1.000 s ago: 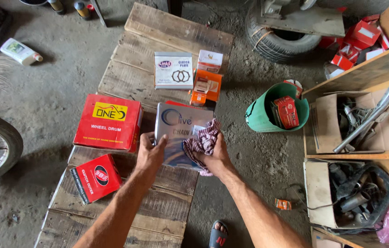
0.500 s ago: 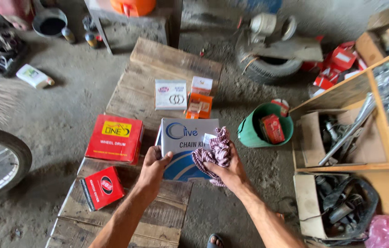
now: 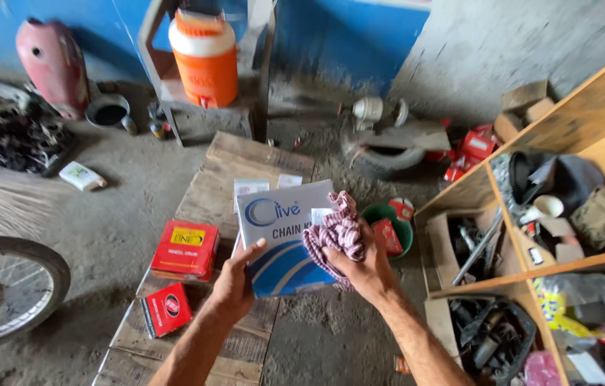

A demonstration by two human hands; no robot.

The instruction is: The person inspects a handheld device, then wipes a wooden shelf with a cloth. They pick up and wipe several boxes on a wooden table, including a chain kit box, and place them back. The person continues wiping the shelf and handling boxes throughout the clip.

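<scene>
Glossy white-and-blue cardboard box, flat and rectangular, raised above weathered plank table; left hand gripping lower left corner, thumb across face. Right hand clenched around crumpled striped cloth, soft and woven, pressed against box's right side. Two red boxes on planks below. Rough, stained concrete floor; orange cylindrical water cooler before blue wall; plywood shelves at right

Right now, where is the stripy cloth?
In the head view, the striped cloth is bunched in the right hand, pressed against the right side of the white and blue box that the left hand holds up.
</scene>
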